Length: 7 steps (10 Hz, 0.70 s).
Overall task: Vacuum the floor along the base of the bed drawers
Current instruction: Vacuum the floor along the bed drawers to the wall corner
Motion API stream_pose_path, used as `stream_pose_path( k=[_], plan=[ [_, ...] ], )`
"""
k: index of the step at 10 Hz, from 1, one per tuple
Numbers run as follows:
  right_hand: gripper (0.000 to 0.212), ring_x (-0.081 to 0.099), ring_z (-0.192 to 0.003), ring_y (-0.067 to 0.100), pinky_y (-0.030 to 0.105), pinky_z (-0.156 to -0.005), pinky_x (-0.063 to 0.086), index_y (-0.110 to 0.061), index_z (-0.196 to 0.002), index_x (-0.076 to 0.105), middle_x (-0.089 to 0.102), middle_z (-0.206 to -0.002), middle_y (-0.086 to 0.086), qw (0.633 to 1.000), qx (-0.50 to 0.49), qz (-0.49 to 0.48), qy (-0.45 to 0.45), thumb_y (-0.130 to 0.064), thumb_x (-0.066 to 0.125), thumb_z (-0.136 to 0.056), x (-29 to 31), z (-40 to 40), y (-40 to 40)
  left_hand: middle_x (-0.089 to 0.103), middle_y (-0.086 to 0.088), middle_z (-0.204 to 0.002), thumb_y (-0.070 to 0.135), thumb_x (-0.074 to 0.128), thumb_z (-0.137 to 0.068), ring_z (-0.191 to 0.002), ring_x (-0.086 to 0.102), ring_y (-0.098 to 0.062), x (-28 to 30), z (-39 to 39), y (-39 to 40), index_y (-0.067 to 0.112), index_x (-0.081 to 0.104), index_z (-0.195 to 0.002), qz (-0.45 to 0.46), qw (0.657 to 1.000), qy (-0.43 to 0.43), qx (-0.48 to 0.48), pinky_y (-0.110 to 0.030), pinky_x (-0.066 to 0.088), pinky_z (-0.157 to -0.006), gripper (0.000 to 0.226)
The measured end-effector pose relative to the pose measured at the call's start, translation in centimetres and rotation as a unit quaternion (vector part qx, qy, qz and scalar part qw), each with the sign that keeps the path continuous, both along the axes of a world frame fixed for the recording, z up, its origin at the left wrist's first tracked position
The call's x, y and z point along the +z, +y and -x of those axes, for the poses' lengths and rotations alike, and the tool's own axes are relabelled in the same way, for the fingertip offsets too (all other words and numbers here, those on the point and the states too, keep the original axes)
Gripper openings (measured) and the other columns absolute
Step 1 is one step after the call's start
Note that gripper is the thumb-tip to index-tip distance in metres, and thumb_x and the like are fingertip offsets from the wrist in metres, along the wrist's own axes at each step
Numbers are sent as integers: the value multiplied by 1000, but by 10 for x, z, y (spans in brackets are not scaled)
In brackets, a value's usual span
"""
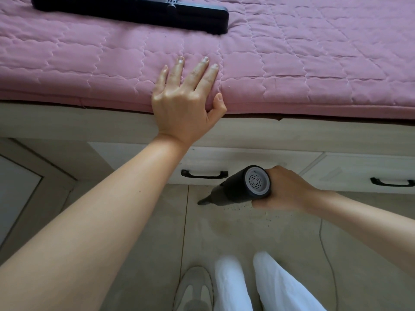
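My right hand (285, 190) grips a black handheld vacuum (244, 188) with a grey vented rear cap. Its narrow nozzle tip (203, 201) points left and down at the tiled floor (224, 230), just in front of the white bed drawers (157, 158). Dark specks of dirt lie on the tile under the vacuum. My left hand (186, 95) rests flat, fingers spread, on the edge of the pink quilted mattress (314, 63), thumb over its side.
A black flat vacuum head (134, 10) lies on the mattress at the back. Black drawer handles (204, 175) (391, 182) face me. A thin cable (330, 265) trails on the floor at right. My shoe (194, 288) and white trouser legs (269, 286) are near.
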State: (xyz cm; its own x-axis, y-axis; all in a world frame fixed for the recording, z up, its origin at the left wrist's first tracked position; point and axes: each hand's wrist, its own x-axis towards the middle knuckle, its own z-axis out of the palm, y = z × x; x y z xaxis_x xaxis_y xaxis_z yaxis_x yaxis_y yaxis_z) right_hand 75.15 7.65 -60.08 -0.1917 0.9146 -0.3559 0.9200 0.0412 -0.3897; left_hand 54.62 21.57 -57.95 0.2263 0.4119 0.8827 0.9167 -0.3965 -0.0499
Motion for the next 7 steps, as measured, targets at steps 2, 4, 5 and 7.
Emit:
stream_pose_path(
  k=[2,4,5,7],
  plan=[
    [33,62,-71,13,27,-62,50,-39,-85,47,61,-76,-13,999,28,-9,-20,-36,75,-67,-1,-3,-3,68,2,-129,39,50,-88,-119,64,-35,-2,-2,0,23,73,-123,-4,1000,2,-2,-50,48,-101,45],
    [34,57,-71,10,18,-55,40,-40,-90,49,56,-76,-17,1000,16,-17,-18,-37,75,-68,-4,2,-4,68,2,-128,39,50,-87,-118,64,-35,-1,0,0,23,73,-122,-5,1000,-3,-1,-51,48,-101,45],
    [39,56,-73,10,20,-58,39,-36,-101,56,56,-79,-18,1000,12,-27,-9,-37,75,-68,-7,4,-4,68,2,-128,39,51,-87,-118,64,-35,-1,-1,1,23,73,-122,-9,1000,-2,-1,-51,48,-100,44],
    [41,55,-70,9,18,-55,37,-34,-103,58,52,-72,-22,999,21,-43,-21,-37,76,-67,-9,1,-4,69,2,-127,39,50,-87,-118,64,-35,0,-1,1,23,74,-121,-8,1000,-4,3,-51,48,-100,44]
  ],
)
